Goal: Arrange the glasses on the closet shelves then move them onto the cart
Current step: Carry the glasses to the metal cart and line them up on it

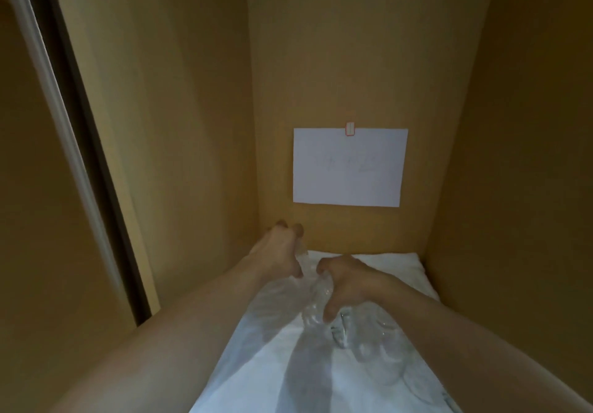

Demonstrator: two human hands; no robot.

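At the far left a closet door edge (80, 143) slants down as a dark strip with a pale border; beside it the tan left side wall (179, 124) of the closet runs back to the corner; below, the left forearm reaches in from the lower left, and the left hand (282, 249) sits deep in the corner near the back wall, its fingers curled round the top of a clear glass (301, 260) that is blurred and hard to outline, so the grip reads as a narrow hold on that glass, though how firmly it closes cannot be told; the glass stands on a white cloth (272, 371) that covers the shelf floor from the front edge to the back; just to the right the right hand (346, 281) hovers palm down with thumb and fingers bent over a second clear glass (316, 306), the fingertips touching its rim in a claw-like hold; more clear glasses (375, 339) crowd together on the cloth beneath and in front of that wrist, their edges smeared; on the back wall (353, 59) above the hands hangs a white sheet of paper (348, 169) with faint unreadable writing, fixed at its top by a small red-edged tab (350, 129); at the far right the tan right side wall (513, 156) closes the compartment, and the right forearm enters from the lower right corner.
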